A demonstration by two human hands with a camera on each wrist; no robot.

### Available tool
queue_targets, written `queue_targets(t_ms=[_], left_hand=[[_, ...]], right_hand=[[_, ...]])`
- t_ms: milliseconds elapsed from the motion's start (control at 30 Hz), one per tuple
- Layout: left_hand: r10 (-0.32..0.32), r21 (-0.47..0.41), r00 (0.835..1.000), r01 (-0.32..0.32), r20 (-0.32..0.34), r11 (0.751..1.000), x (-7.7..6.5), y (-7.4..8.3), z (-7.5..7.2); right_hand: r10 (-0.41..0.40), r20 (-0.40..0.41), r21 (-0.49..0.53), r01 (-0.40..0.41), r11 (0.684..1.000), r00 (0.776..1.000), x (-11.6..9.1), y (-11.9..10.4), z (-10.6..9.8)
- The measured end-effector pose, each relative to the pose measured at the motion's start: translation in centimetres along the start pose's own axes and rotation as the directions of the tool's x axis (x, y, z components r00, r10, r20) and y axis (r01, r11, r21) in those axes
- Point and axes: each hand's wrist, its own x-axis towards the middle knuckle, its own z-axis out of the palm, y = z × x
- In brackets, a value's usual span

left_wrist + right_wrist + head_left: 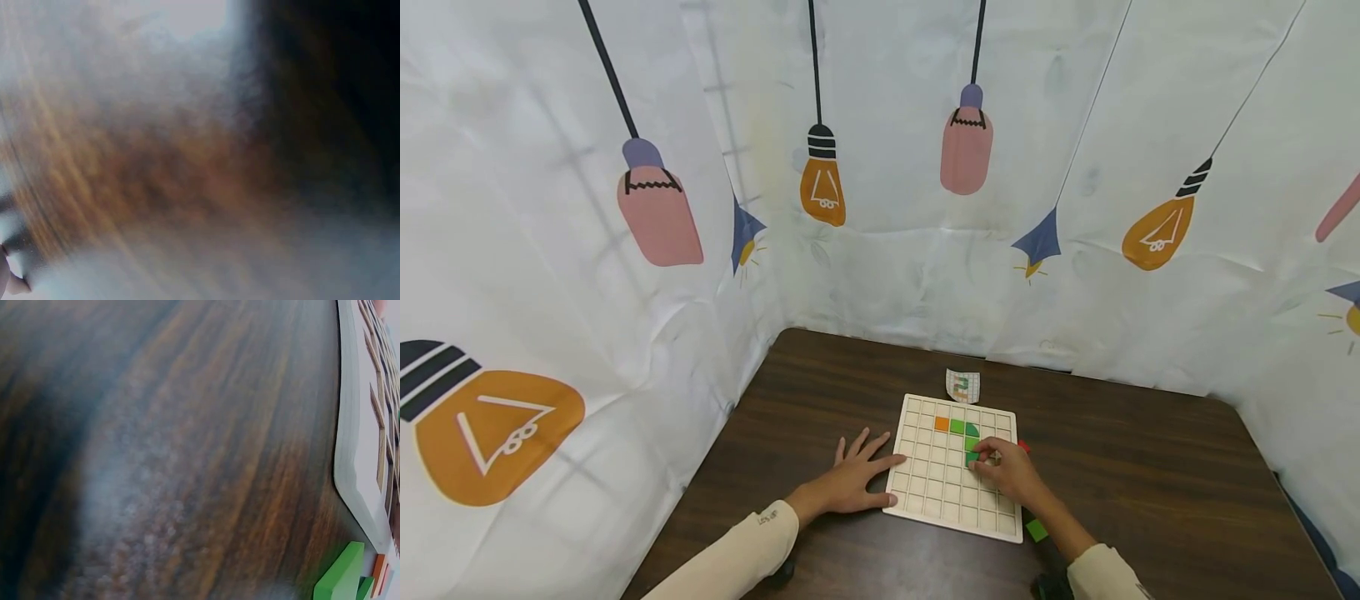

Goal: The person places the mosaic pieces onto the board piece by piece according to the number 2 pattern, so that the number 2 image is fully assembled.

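A pale wooden grid board (925, 487) lies on the dark table. Set in its upper squares are an orange tile (942, 424), a light green tile (957, 427), a dark green tile with a curved edge (972, 429) and another light green tile (972, 444). Below these, my right hand (1011, 473) pinches a dark green tile (972, 459) at the board's surface. My left hand (850, 483) is spread out, with its index finger and thumb touching the board's left edge. The left wrist view is mostly blurred table.
Behind the board lies a small printed pattern card (962, 387). Loose on the table to the right are a green piece (1037, 530) and a red piece (1024, 447), partly hidden. In the right wrist view, a green block (340, 575) sits near the board's corner. Patterned cloth (880, 275) hangs around the table.
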Motion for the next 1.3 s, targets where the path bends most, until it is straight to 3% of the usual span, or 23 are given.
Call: queue_targets(t_ms=[500,900,1300], left_hand=[[-0.007,-0.005,1.000,0.007,-0.001,1.000,-0.04,0.11,-0.09],[-0.013,-0.004,1.000,0.013,0.001,1.000,-0.03,0.17,-0.06],[-0.011,-0.011,1.000,0.011,0.006,1.000,-0.07,0.20,-0.18]], right_hand=[[0.040,0.027,-0.054,-0.039,0.998,0.999,0.14,-0.59,-0.24],[-0.042,0.049,-0.091,0.046,0.995,0.998,0.14,-0.34,-0.45],[-0.049,0.043,-0.109,0.053,0.993,0.998,0.24,-0.03,-0.22]])
